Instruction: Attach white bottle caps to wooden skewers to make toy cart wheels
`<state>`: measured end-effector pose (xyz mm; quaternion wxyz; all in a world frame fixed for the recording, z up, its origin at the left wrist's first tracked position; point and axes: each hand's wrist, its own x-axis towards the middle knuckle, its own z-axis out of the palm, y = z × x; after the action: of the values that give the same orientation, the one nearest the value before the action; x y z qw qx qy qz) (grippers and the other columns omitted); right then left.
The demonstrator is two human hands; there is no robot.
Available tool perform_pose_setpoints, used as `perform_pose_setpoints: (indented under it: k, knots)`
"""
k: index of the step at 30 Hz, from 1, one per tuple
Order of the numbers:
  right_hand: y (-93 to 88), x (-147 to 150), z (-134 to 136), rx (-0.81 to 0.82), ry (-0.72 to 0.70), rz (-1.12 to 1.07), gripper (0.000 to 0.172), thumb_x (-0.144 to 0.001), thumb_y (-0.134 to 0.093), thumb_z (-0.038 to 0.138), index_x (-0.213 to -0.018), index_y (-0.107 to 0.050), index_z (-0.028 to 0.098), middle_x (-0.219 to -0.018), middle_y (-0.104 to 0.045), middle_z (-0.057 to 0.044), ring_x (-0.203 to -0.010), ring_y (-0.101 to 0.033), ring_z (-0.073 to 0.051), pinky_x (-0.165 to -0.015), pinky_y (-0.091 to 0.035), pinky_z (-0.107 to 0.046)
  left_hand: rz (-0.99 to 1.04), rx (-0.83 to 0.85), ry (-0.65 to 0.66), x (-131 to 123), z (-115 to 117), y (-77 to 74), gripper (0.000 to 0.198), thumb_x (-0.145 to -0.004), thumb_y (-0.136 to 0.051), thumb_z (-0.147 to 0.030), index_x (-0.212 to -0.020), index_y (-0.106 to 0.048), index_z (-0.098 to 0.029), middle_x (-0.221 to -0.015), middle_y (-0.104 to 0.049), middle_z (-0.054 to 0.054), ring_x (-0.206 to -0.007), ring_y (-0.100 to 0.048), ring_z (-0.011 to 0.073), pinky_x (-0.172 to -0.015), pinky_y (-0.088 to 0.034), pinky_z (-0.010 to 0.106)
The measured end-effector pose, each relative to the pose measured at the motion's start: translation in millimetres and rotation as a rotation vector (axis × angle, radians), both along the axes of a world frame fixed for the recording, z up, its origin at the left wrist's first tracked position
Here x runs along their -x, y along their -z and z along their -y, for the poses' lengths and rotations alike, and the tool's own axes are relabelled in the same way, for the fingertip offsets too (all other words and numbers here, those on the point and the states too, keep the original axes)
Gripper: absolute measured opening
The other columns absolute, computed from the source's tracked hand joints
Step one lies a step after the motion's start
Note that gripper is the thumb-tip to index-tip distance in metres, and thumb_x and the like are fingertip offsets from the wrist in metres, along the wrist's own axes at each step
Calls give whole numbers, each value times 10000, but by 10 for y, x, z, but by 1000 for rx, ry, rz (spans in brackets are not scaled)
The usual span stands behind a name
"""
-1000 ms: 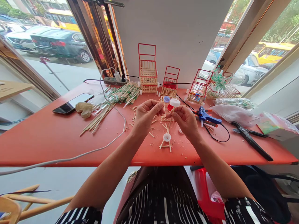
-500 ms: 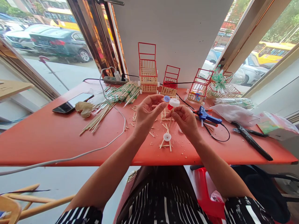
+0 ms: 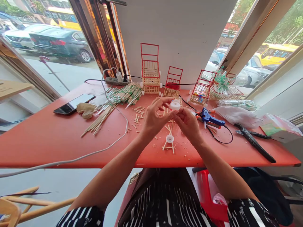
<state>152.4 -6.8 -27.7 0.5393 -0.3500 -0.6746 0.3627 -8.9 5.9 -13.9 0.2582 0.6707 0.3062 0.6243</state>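
Observation:
A white bottle cap [image 3: 175, 104] is raised above the table between my hands. My left hand [image 3: 155, 118] pinches it from the left with thumb and fingers. My right hand [image 3: 188, 122] closes on it from the right and below, its thumb near my left thumb. A bit of red shows behind the right fingers, too hidden to name. Beneath my hands, a small stick frame [image 3: 168, 147] lies on the table, with another white cap [image 3: 169, 139] on it. A thin wooden stick [image 3: 172, 125] rises from there toward my right hand; whether it is held, I cannot tell.
Wooden stick bundles [image 3: 123, 96] lie left, near a phone [image 3: 74, 103] and a white cable [image 3: 125, 124]. Rightward are a blue glue gun [image 3: 209, 118] and a black-handled tool [image 3: 255, 143]. Small stick carts [image 3: 151, 77] stand along the back of the red table [image 3: 56, 138].
My left hand has moved right onto the white cap. The blue cap it pinched is out of sight. The white cap has turned, showing its hollow side, and the red cap is mostly hidden.

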Motion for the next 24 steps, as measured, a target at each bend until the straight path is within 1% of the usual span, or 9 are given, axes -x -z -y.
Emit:
perform_pose_setpoints:
  k: [3,7,12,15,19,24]
  knots:
    - [-24,4,10,-5,48,35,349,-893,-712,565,-916,-599,235,-864,-684,-6,-849,-710,-165,-741,-556,-289,-36,3,-22,0,6,0,341,-829,-780,-302,-1154,-718,-215,-1132,-740,67,-944,-658,173,-796,-499,290]
    - [-46,8,24,-34,106,56,381,-874,-719,596,-908,-606,233,-864,-667,1,-812,-692,-154,-728,-540,-285,-75,-16,-68,7,50,-29,302,-828,-787,-320,-1106,-723,-220,-1065,-741,54,-916,-654,179,-786,-491,296]
    - [-71,17,52,-49,102,71,364,-891,-701,588,-916,-606,238,-869,-688,-13,-795,-692,-159,-701,-533,-285,-89,-28,-114,40,103,-67,285,-833,-783,-298,-1102,-721,-228,-1034,-728,49,-911,-647,186,-794,-493,303]
    - [-80,19,69,-55,142,106,366,-895,-689,594,-915,-603,238,-842,-677,-14,-779,-687,-166,-658,-517,-276,-84,-41,-123,53,122,-82,284,-845,-769,-286,-1118,-719,-228,-1024,-721,52,-928,-644,192,-802,-498,305]
    - [-89,24,84,-80,182,152,350,-902,-681,579,-893,-591,240,-801,-660,-7,-739,-674,-165,-615,-488,-266,-114,-54,-137,49,138,-90,214,-865,-756,-285,-1070,-736,-227,-1019,-719,55,-922,-636,194,-819,-500,314]
    - [-97,29,87,-132,193,214,287,-929,-669,514,-882,-590,243,-812,-682,-8,-733,-686,-164,-630,-491,-271,-131,-73,-148,35,153,-83,195,-891,-739,-314,-1070,-731,-236,-1042,-720,50,-925,-632,191,-838,-510,319]
